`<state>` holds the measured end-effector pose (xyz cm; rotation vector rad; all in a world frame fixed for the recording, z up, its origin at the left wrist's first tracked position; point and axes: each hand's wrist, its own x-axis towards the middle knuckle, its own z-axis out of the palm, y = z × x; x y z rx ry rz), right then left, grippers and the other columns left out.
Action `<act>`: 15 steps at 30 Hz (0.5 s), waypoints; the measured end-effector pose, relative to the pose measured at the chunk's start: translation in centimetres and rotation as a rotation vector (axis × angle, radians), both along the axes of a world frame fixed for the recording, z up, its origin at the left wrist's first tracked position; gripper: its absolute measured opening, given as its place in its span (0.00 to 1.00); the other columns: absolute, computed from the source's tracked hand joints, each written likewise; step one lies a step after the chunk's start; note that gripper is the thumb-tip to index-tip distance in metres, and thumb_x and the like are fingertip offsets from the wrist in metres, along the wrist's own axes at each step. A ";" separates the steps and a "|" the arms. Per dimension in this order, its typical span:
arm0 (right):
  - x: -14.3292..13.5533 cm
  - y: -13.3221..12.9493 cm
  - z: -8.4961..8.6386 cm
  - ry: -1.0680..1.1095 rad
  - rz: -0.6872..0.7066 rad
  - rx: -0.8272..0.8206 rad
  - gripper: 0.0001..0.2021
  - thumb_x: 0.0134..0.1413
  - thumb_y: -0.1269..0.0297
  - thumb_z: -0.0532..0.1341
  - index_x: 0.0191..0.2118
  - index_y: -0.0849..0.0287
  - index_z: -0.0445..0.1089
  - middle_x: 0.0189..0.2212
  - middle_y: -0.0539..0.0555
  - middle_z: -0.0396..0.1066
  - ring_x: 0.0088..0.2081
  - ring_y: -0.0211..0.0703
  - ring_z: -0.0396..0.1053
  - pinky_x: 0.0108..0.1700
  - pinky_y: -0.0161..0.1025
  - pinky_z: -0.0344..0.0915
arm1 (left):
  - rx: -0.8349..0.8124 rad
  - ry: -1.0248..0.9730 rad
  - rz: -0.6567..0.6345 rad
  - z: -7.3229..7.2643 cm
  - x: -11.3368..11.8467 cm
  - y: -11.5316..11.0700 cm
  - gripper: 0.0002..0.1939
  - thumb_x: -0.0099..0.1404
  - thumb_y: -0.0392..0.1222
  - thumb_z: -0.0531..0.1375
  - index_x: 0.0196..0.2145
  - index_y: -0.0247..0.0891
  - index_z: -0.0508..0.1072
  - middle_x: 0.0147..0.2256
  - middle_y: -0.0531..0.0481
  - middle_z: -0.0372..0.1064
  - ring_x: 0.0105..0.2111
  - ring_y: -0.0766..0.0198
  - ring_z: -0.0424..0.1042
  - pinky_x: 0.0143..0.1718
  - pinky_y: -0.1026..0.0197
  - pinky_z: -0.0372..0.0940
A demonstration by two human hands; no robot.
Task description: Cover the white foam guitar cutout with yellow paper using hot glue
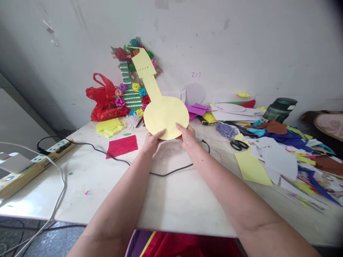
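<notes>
Both hands hold up a pale yellow paper cutout (pixel 166 115) with a round body, a narrow neck and a wider head with a row of small dark marks. It leans to the left at the top. My left hand (pixel 153 142) pinches the lower left edge, thumb on the front face. On the lower right edge, my right hand (pixel 187 136) grips the same way, its thumb also in front. The other fingers are mostly hidden behind the paper. Behind the cutout stands a green and white craft piece (pixel 125 82) with colourful paper flowers, partly covered by it.
Left of the hands lie a red paper sheet (pixel 122 146), a black cable (pixel 171 173) and a power strip (pixel 50 157). A red plastic bag (pixel 102 98) rests near the wall. On the right are black-handled scissors (pixel 239 145), heaped paper scraps (pixel 281 157) and a dark green bottle (pixel 280 110).
</notes>
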<state>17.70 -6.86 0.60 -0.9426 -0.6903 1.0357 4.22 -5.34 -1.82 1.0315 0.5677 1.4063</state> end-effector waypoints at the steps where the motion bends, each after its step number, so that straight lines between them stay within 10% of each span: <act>1: 0.0 0.0 0.0 0.008 0.000 -0.009 0.17 0.33 0.61 0.67 0.34 0.60 0.68 0.28 0.52 0.74 0.26 0.41 0.70 0.20 0.35 0.65 | 0.004 0.005 -0.006 0.0 0.0 0.0 0.26 0.45 0.37 0.68 0.44 0.33 0.70 0.43 0.41 0.71 0.42 0.51 0.71 0.41 0.52 0.69; 15: -0.2 -0.1 -0.1 -0.041 -0.016 -0.032 0.16 0.32 0.61 0.67 0.32 0.60 0.68 0.26 0.52 0.73 0.26 0.42 0.70 0.19 0.34 0.64 | -0.003 0.002 0.020 -0.1 -0.3 0.3 0.28 0.43 0.35 0.68 0.44 0.33 0.70 0.43 0.40 0.71 0.43 0.49 0.70 0.41 0.51 0.68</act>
